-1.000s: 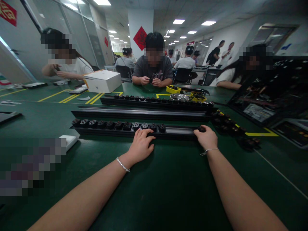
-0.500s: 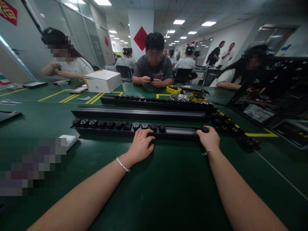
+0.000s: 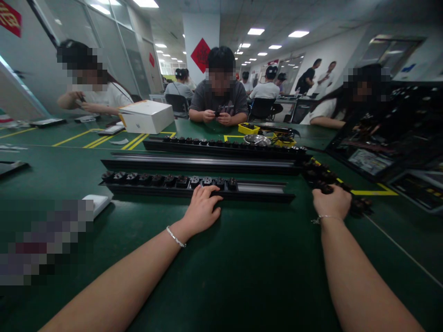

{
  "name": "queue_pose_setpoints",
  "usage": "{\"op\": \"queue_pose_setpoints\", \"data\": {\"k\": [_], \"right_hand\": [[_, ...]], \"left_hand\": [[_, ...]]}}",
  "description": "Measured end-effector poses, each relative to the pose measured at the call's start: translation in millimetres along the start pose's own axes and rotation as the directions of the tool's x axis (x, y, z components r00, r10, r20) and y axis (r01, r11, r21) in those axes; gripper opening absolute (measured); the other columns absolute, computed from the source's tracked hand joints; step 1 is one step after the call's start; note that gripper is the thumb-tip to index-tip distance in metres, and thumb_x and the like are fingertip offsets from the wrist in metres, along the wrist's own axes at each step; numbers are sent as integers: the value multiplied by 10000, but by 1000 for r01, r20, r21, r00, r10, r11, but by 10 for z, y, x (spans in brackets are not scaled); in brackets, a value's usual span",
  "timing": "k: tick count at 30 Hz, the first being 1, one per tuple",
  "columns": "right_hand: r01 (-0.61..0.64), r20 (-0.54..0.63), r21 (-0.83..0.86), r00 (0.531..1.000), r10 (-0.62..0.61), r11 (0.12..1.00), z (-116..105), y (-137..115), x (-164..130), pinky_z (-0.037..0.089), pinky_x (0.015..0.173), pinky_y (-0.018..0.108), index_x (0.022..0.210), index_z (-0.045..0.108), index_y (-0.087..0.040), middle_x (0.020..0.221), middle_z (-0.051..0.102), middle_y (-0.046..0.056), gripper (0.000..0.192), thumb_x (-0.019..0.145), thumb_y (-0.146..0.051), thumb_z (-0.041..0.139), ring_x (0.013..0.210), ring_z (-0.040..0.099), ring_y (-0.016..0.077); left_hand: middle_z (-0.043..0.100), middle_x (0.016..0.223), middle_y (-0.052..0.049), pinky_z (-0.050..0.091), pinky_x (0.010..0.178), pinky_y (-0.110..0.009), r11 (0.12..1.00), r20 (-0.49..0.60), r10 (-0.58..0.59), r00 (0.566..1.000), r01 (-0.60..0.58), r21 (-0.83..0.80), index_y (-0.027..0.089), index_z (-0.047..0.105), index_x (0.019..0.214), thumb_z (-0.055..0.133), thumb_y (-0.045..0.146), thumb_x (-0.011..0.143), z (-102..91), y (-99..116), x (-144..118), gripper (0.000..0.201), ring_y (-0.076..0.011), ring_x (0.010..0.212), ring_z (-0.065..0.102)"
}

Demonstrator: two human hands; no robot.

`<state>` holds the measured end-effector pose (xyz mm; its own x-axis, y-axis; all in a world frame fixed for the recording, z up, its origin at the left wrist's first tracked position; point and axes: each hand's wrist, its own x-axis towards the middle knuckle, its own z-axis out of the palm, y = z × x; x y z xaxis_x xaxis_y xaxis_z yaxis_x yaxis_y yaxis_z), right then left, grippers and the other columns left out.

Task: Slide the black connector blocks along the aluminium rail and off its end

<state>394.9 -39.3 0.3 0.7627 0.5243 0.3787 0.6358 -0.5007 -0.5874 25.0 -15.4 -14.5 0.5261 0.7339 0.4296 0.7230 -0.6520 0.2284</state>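
A long black rail lies across the green table in front of me, with a row of black socket modules in its left and middle part. The rail's right part shows a bare grey channel. My left hand rests on the rail's near edge, fingers spread over it beside the last modules and thumb apart. To the right of the rail, my right hand is at a line of loose black modules. Its fingers are closed around a dark module, partly hidden by the hand.
Behind lie an empty-looking black rail and another filled rail. A white box, a yellow bin and a metal bowl stand farther back. Co-workers sit around the table. A dark-framed case is at right.
My right hand has moved right, from the rail's right end to the loose modules. My left hand has stayed on the rail, and the row in it looks the same.
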Motion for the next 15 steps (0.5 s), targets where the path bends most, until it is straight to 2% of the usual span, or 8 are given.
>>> {"op": "queue_pose_setpoints", "data": {"k": [3, 6, 11, 15], "right_hand": [[-150, 31, -100, 988, 154, 984, -88, 163, 84, 410, 882, 402, 1135, 629, -113, 1076, 569, 216, 486, 713, -338, 542, 1071, 519, 323], [-191, 64, -150, 977, 202, 970, -115, 261, 118, 418, 824, 414, 1211, 586, -142, 1084, 578, 215, 546, 700, -331, 552, 1025, 546, 333], [-133, 66, -199, 987, 149, 971, -69, 314, 128, 407, 787, 430, 1201, 597, -189, 1024, 613, 199, 492, 726, -274, 504, 985, 563, 332], [-77, 51, -222, 995, 90, 972, -38, 308, 129, 420, 794, 431, 1200, 620, -198, 1078, 618, 201, 468, 756, -264, 488, 1011, 562, 333]], "left_hand": [[504, 1282, -71, 195, 1125, -546, 1000, 5, 2, 1000, -2, 3, 232, 641, 1076, 540, 261, 807, -2, -7, -4, 290, -260, 1245, 409], [499, 1285, -71, 191, 1126, -546, 1000, 5, 3, 1000, -3, 1, 234, 641, 1078, 537, 271, 811, 2, -15, -7, 289, -262, 1250, 404], [505, 1279, -74, 198, 1122, -554, 1000, 3, 0, 1000, 0, -10, 231, 644, 1073, 546, 265, 804, 3, -13, -4, 288, -268, 1242, 411], [509, 1277, -74, 203, 1118, -558, 1000, 2, -6, 1000, 6, -9, 235, 648, 1064, 553, 256, 795, -1, -1, 0, 286, -272, 1240, 415]]}}
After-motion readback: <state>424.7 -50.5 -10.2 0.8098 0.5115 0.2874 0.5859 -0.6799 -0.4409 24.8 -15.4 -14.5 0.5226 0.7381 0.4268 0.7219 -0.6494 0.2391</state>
